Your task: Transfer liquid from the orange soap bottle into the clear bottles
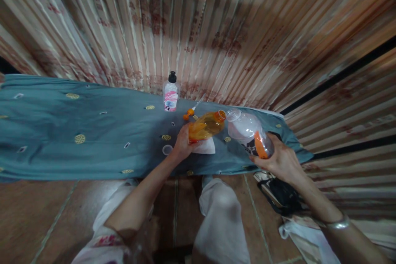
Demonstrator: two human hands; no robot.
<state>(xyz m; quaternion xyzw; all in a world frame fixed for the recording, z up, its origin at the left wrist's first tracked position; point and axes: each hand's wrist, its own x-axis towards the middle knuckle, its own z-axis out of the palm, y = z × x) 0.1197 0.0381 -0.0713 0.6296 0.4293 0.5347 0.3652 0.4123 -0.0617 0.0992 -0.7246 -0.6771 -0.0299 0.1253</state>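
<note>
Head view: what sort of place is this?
Probably a room in a home: a striped curtain hangs behind a blue cloth-covered surface, over a tiled floor. Each hand holds a bottle.

This looks like a room in a home, not a workplace. A long pleated curtain with faded red floral print (198,29) hangs behind a low surface spread with a blue-grey patterned bedsheet (77,128), and the floor is of glossy brown tiles (46,214). A small white toiletry bottle with a black cap (171,93) stands on the sheet.
</note>
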